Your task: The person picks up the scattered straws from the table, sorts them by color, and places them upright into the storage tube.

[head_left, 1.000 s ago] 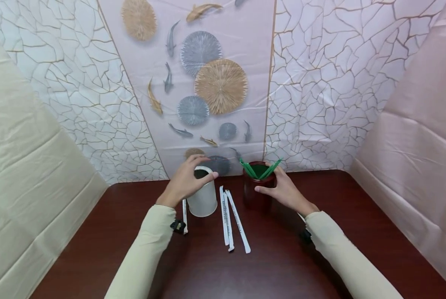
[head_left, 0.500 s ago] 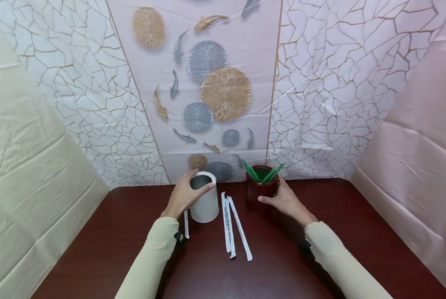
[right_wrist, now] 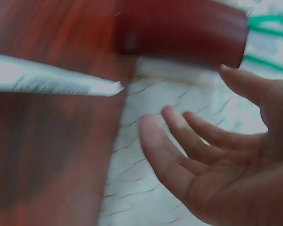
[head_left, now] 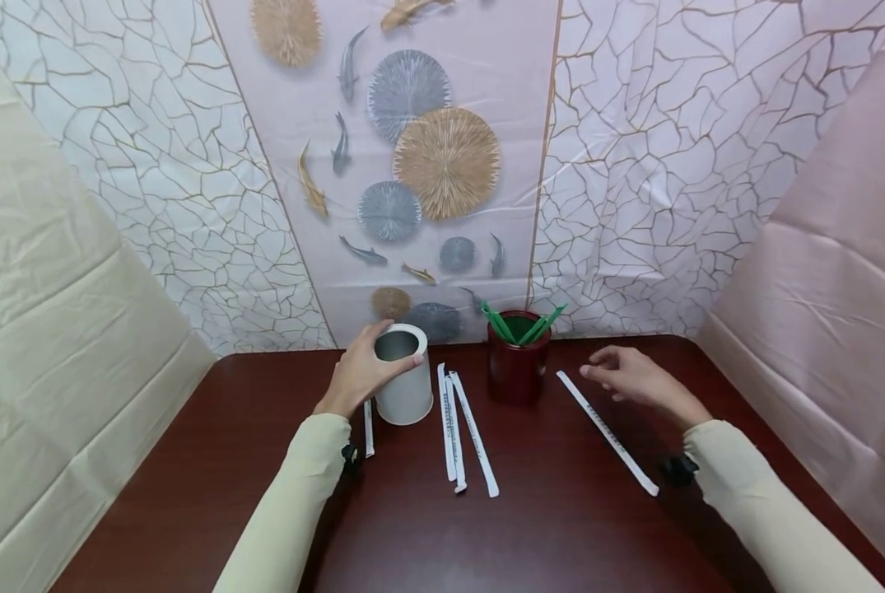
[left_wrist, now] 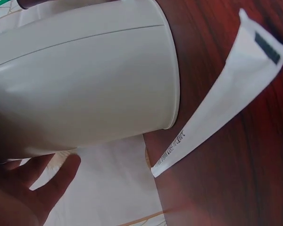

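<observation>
The left hand (head_left: 360,372) is round the left side of an upright white can (head_left: 405,391), thumb on its near rim and fingers behind. In the left wrist view the can (left_wrist: 85,80) lies against that hand, its grip partly hidden. A dark red can (head_left: 518,371) stands upright to the right, with green straws (head_left: 534,331) leaning out of it. The right hand (head_left: 638,383) is off the red can, above the table to its right, fingers loosely bent and holding nothing. Beneath it lies a white paper-wrapped straw (head_left: 607,432), also in the right wrist view (right_wrist: 52,80).
Several white wrapped straws (head_left: 453,428) lie between the two cans. Another wrapped straw (head_left: 369,428) lies left of the white can, partly behind the left hand. The dark red table (head_left: 531,535) ends at a patterned cloth backdrop (head_left: 620,247), with plain cloth on both sides.
The right hand has let go of the red can and moved right, uncovering a wrapped straw on the table. The left hand stays at the white can, whose opening has come into fuller view.
</observation>
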`<action>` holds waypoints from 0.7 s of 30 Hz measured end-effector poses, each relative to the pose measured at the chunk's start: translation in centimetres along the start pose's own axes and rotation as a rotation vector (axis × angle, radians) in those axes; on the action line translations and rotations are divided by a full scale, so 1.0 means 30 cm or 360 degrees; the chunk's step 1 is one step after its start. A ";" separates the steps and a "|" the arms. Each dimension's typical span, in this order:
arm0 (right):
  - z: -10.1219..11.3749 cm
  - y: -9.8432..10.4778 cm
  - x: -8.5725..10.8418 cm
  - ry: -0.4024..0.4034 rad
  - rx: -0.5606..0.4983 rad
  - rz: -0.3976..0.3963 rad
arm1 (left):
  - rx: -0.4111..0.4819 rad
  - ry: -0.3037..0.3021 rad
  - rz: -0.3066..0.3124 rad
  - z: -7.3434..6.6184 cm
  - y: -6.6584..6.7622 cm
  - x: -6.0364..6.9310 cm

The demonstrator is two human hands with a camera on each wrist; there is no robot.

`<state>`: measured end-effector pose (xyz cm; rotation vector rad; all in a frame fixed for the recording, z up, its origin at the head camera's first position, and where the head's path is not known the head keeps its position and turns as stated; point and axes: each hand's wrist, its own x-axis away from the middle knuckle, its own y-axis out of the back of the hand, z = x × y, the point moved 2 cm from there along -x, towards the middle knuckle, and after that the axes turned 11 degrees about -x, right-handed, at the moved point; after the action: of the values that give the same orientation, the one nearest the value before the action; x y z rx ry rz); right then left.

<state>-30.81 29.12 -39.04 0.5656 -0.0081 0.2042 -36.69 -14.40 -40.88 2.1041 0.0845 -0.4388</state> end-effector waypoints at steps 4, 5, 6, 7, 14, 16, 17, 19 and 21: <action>-0.093 0.014 0.004 -0.0255 -0.0114 0.0196 | 0.0034 -0.0010 -0.0021 0.011 -0.006 0.002; -0.114 0.010 0.004 -0.0294 -0.0103 0.0232 | 0.0038 -0.0007 -0.0024 0.011 -0.008 0.003; -0.131 0.005 0.004 -0.0320 -0.0068 0.0255 | 0.0034 -0.0004 -0.0028 0.010 -0.010 0.003; -0.141 -0.002 0.005 -0.0337 -0.0025 0.0263 | 0.0026 0.0001 -0.0032 0.010 -0.012 0.004; -0.154 -0.044 -0.007 -0.0304 0.0305 0.0112 | 0.0009 0.0026 -0.0070 -0.005 -0.018 -0.003; -0.153 -0.055 -0.010 -0.0280 0.0372 0.0088 | -0.0004 0.0032 -0.0075 -0.005 -0.017 -0.004; -0.153 -0.060 -0.011 -0.0266 0.0398 0.0085 | -0.0013 0.0034 -0.0077 -0.005 -0.016 -0.003; -0.152 -0.073 -0.014 -0.0254 0.0420 0.0078 | -0.0028 0.0038 -0.0081 -0.003 -0.015 -0.003; -0.149 -0.081 -0.018 -0.0241 0.0405 0.0075 | -0.0032 0.0037 -0.0095 0.000 -0.012 -0.002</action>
<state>-31.09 29.41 -44.15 0.8340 -0.1443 0.2091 -36.83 -14.17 -41.14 2.0915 0.1650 -0.4473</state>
